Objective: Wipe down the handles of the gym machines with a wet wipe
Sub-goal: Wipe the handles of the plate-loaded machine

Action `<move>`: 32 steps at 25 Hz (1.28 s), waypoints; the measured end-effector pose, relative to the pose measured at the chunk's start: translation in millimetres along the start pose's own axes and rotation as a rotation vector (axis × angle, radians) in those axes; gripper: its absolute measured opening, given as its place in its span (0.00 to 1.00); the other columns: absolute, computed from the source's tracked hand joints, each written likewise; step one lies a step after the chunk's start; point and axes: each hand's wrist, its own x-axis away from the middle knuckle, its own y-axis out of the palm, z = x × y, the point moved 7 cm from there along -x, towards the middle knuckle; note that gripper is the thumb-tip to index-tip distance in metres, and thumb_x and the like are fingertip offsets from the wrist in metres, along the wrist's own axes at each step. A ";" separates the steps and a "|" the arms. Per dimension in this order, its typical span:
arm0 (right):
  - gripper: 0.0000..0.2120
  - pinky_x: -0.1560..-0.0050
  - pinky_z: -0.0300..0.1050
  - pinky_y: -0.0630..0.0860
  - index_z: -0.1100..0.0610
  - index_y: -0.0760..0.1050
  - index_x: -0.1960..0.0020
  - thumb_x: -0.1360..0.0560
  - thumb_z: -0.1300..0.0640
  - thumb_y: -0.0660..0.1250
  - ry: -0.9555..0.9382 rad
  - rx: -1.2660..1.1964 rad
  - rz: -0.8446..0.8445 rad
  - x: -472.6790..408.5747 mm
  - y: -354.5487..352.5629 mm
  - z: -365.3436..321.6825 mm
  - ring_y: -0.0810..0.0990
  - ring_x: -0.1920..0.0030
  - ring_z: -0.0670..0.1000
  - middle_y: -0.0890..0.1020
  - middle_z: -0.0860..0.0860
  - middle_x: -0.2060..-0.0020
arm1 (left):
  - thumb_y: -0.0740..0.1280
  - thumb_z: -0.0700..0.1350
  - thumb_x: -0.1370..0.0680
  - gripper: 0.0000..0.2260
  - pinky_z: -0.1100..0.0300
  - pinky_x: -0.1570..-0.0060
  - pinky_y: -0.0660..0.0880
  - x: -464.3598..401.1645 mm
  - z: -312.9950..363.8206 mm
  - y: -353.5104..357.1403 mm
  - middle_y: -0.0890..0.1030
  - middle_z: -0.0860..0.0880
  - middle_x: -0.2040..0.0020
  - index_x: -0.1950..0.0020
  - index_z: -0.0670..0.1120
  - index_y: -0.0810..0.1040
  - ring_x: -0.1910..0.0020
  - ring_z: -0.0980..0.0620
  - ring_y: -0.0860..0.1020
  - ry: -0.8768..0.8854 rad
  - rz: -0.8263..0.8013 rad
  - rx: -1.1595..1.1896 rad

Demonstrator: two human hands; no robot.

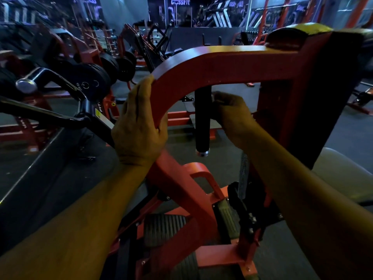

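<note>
- Left hand (139,122) wrapped on the curved red frame (201,59) of the machine, fingers curled over the outer edge of the bend, thumb side toward the inside
- Right hand (232,116) just right of the black handle (202,118), fingers bunched and curled toward it; something pale and crumpled shows at the fingertips, likely the wet wipe (219,100), too dim and small to be sure
- Whether the right hand actually touches the handle: cannot tell; it sits hard against its right side
- Handle hangs upright from the underside of the red frame's top bar, dark grip, metal cap (202,152) at the lower end
- Both hands apart, the handle between them
- Below: red base members and ribbed grey foot plates (164,229) of the same machine, a coiled spring (243,174) near the right forearm
- Left of frame: black lever arm (46,114) and a row of black weight plates (113,67) on a neighbouring machine
- Background dim, more red racks, a "CrossFit" sign (180,1) on the far wall
</note>
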 end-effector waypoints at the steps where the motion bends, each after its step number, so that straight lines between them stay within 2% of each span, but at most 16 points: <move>1: 0.08 0.42 0.48 0.79 0.59 0.80 0.43 0.18 0.62 0.63 0.003 -0.048 0.007 -7.3 -1.3 -6.6 0.84 0.48 0.52 0.85 0.54 0.50 | 0.70 0.49 0.21 0.31 0.43 0.49 0.82 -0.4 -0.6 0.4 0.73 0.42 0.26 0.22 0.45 0.62 0.33 0.40 0.77 -0.002 0.004 0.001; 3: 0.08 0.42 0.48 0.79 0.60 0.79 0.42 0.18 0.62 0.63 0.011 -0.185 0.023 -16.9 -0.6 -16.2 0.84 0.48 0.53 0.85 0.54 0.52 | 0.71 0.49 0.21 0.31 0.44 0.49 0.82 0.4 -0.7 0.6 0.73 0.42 0.26 0.22 0.45 0.62 0.32 0.40 0.77 0.002 0.010 -0.003; 5: 0.10 0.36 0.54 0.78 0.62 0.79 0.40 0.18 0.61 0.62 0.070 -0.258 0.038 -16.1 4.5 -7.4 0.84 0.45 0.56 0.86 0.57 0.49 | 0.71 0.49 0.21 0.31 0.44 0.48 0.82 0.7 0.1 0.4 0.73 0.42 0.26 0.22 0.44 0.62 0.32 0.40 0.77 0.011 0.007 -0.001; 8: 0.10 0.34 0.57 0.77 0.60 0.81 0.44 0.17 0.60 0.61 0.136 -0.235 0.002 -7.8 13.2 14.3 0.85 0.46 0.57 0.86 0.56 0.51 | 0.71 0.48 0.22 0.32 0.44 0.48 0.82 0.1 0.2 0.3 0.73 0.42 0.26 0.21 0.45 0.61 0.32 0.40 0.76 0.010 -0.002 0.002; 11: 0.10 0.38 0.56 0.79 0.58 0.82 0.46 0.18 0.58 0.62 0.202 -0.160 -0.038 -7.9 14.2 16.9 0.84 0.45 0.58 0.87 0.54 0.52 | 0.71 0.48 0.22 0.33 0.44 0.48 0.82 0.5 0.1 -0.4 0.73 0.42 0.26 0.21 0.46 0.60 0.32 0.40 0.77 -0.001 -0.001 0.001; 14: 0.10 0.43 0.54 0.81 0.59 0.80 0.44 0.17 0.59 0.61 0.137 -0.229 -0.027 -19.7 15.0 -1.0 0.86 0.48 0.55 0.87 0.55 0.52 | 0.71 0.48 0.22 0.32 0.45 0.48 0.81 1.4 1.1 0.1 0.73 0.42 0.27 0.22 0.44 0.62 0.33 0.40 0.77 0.006 0.015 -0.016; 17: 0.15 0.40 0.58 0.79 0.59 0.82 0.48 0.15 0.58 0.56 0.071 -0.412 -0.034 -18.1 20.0 -12.1 0.85 0.48 0.58 0.86 0.57 0.52 | 0.71 0.49 0.22 0.32 0.44 0.47 0.81 0.2 0.7 -0.4 0.73 0.42 0.27 0.22 0.44 0.62 0.32 0.40 0.76 -0.003 0.007 -0.026; 20: 0.22 0.38 0.58 0.74 0.60 0.81 0.43 0.16 0.46 0.54 0.122 -0.478 -0.088 -7.4 24.4 19.4 0.81 0.47 0.59 0.83 0.58 0.49 | 0.70 0.50 0.22 0.32 0.43 0.47 0.82 0.9 -0.7 -0.5 0.74 0.42 0.27 0.22 0.44 0.62 0.32 0.40 0.76 -0.003 0.011 -0.022; 22: 0.27 0.40 0.57 0.75 0.61 0.79 0.40 0.16 0.40 0.52 0.165 -0.357 -0.067 4.2 26.4 54.0 0.82 0.48 0.58 0.83 0.58 0.50 | 0.70 0.51 0.21 0.32 0.44 0.47 0.81 1.4 -1.0 0.2 0.73 0.42 0.26 0.21 0.45 0.61 0.32 0.41 0.77 -0.003 0.002 -0.017; 25: 0.22 0.45 0.55 0.79 0.62 0.79 0.40 0.14 0.48 0.53 0.174 -0.233 0.082 28.5 19.4 96.5 0.85 0.48 0.57 0.86 0.58 0.50 | 0.70 0.50 0.20 0.31 0.45 0.44 0.81 1.7 -1.2 1.0 0.72 0.42 0.26 0.21 0.46 0.59 0.31 0.41 0.75 0.007 -0.002 -0.003; 27: 0.18 0.41 0.55 0.78 0.62 0.79 0.38 0.15 0.51 0.57 0.155 -0.238 0.138 39.9 12.1 107.7 0.84 0.43 0.57 0.85 0.59 0.46 | 0.70 0.50 0.20 0.31 0.46 0.44 0.81 1.8 -1.2 1.6 0.73 0.42 0.26 0.21 0.45 0.60 0.31 0.42 0.75 0.012 0.012 -0.003; 30: 0.13 0.39 0.46 0.79 0.59 0.80 0.36 0.16 0.61 0.59 0.078 -0.219 0.177 52.0 6.1 87.7 0.83 0.40 0.52 0.85 0.53 0.43 | 0.70 0.50 0.20 0.31 0.48 0.45 0.80 1.7 -0.2 0.3 0.73 0.43 0.26 0.21 0.43 0.62 0.31 0.42 0.76 0.021 0.022 0.001; 32: 0.13 0.40 0.46 0.80 0.58 0.80 0.37 0.17 0.63 0.61 -0.042 -0.217 0.204 52.5 5.0 50.9 0.83 0.40 0.49 0.85 0.50 0.44 | 0.70 0.49 0.21 0.31 0.47 0.46 0.81 2.4 0.2 -1.6 0.73 0.43 0.26 0.22 0.43 0.63 0.31 0.42 0.76 0.018 0.026 -0.008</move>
